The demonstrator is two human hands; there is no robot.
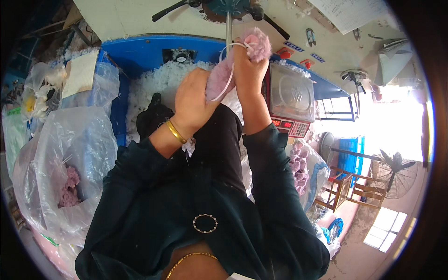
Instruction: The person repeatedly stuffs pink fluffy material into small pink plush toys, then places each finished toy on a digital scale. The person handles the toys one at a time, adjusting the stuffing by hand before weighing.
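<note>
Between my two hands is a pink fluffy plush piece, with a thin white cord looping across it. My left hand, above a gold bangle, is closed round its lower left side. Higher up, my right hand grips the same piece, and a rounded pink tuft sticks out above the fingers. A metal tube runs down from a dark green machine part to the plush by my right hand. The tube's lower end is hidden, so I cannot tell whether it sits inside the plush.
White fluffy stuffing fills a blue trough beneath my hands. A scale bearing a clear plastic box stands to the right, below red switches. Plastic bags with pink plush lie on both sides. Metal snippers rest on the tabletop.
</note>
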